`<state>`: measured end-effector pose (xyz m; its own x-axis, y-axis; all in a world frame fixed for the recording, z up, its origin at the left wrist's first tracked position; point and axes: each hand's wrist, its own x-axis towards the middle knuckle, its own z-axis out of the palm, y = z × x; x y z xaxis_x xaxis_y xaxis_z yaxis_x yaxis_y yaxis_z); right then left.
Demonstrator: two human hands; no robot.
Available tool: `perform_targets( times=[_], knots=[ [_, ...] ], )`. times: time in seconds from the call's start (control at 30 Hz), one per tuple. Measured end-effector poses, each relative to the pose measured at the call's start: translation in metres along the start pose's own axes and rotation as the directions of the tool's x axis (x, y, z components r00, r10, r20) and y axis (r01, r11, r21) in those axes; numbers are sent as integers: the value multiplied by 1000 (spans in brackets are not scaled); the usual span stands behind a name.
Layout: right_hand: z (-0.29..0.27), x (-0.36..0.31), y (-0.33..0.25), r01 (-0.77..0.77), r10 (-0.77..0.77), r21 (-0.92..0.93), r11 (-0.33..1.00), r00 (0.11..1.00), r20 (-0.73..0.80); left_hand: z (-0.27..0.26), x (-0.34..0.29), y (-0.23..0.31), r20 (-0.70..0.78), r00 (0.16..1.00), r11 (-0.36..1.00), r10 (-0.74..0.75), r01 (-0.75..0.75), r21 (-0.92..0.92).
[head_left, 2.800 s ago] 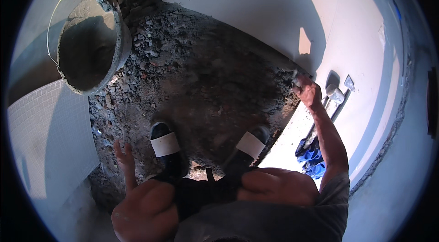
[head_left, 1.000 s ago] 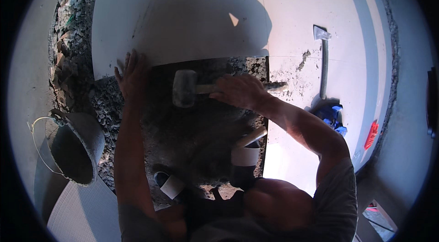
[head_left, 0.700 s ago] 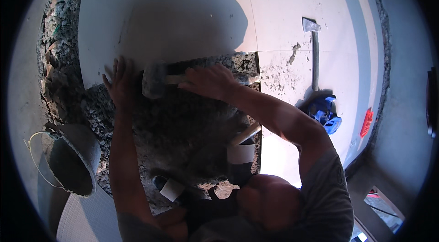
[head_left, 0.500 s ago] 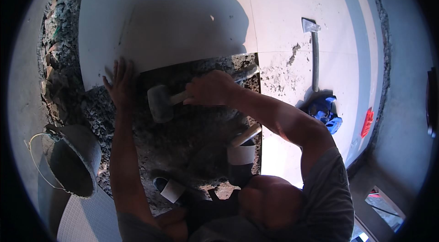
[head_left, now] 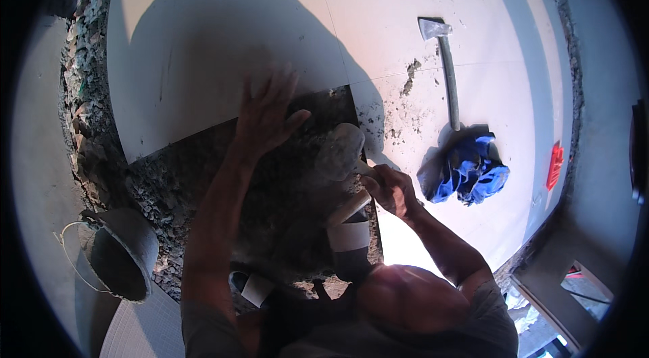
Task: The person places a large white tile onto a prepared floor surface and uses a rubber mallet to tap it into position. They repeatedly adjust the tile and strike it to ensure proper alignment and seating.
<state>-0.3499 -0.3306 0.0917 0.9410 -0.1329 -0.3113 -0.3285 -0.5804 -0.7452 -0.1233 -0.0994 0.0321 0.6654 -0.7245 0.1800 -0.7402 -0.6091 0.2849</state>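
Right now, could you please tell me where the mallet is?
In the head view, the mallet is just right of centre, held by its handle in the right hand, its head showing against the dark rough ground.

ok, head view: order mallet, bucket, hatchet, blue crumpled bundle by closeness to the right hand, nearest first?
From the right hand:
1. Mallet: held in it, head to its left.
2. Blue crumpled bundle: just to its right.
3. Hatchet: right and farther up the view, beyond the bundle.
4. Bucket: far left.
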Motion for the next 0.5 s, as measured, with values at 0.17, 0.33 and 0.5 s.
perform_targets(
  times=[0.17,0.33,0.5],
  knots=[
    [-18,-22,69,-234,199,-119,965,948,-249,51,66,71,9,1000,1000,14,-14,22],
    [-26,-17,83,-344,331,1,939,902,-276,46,61,75,35,999,998,35,-37,59],
    [-28,-10,81,-317,312,5,948,930,-196,37,61,87,74,996,998,53,-56,33]
  ],
)
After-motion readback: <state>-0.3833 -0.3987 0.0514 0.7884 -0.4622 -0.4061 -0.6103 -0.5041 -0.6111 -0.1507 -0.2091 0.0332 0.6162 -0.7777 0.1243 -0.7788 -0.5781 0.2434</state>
